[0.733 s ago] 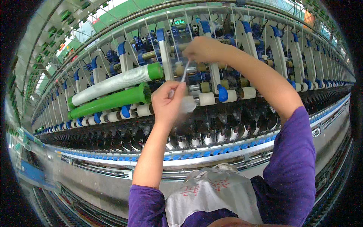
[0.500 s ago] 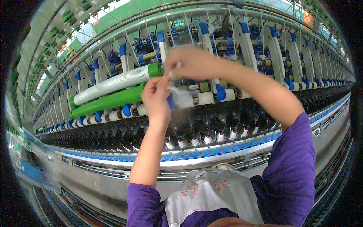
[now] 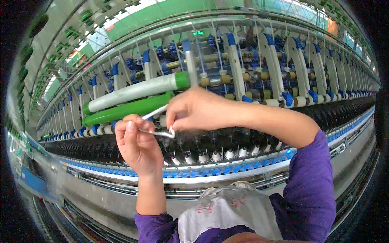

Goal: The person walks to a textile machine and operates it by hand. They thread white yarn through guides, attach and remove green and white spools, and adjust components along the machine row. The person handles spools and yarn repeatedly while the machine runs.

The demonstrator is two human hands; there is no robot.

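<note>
A soft white strand of roving point(image 3: 156, 112) stretches between my two hands, with a curled loose end just under the right fingers. My left hand point(image 3: 139, 143), palm turned up, pinches it between thumb and fingers. Over to the right, my right hand point(image 3: 198, 110) has its fingertips closed on the other part of the strand. Behind and above the hands lies a green bobbin wound with white roving point(image 3: 133, 92). Below it, almost parallel, is a green bobbin point(image 3: 125, 110) showing no winding. Both rest slanted along the front of the spinning frame point(image 3: 239, 69).
White rollers point(image 3: 300, 101) and grey arms with blue caps run along the machine. Lower down stand several white yarn cops point(image 3: 216, 156) in a row, behind a blue-and-white rail point(image 3: 227, 172). Thin rods and green bobbins point(image 3: 86, 16) hang overhead.
Both hands have come down from the rollers, the left one also leftward, and moved apart. The white strand now shows stretched between them. The view has shifted slightly.
</note>
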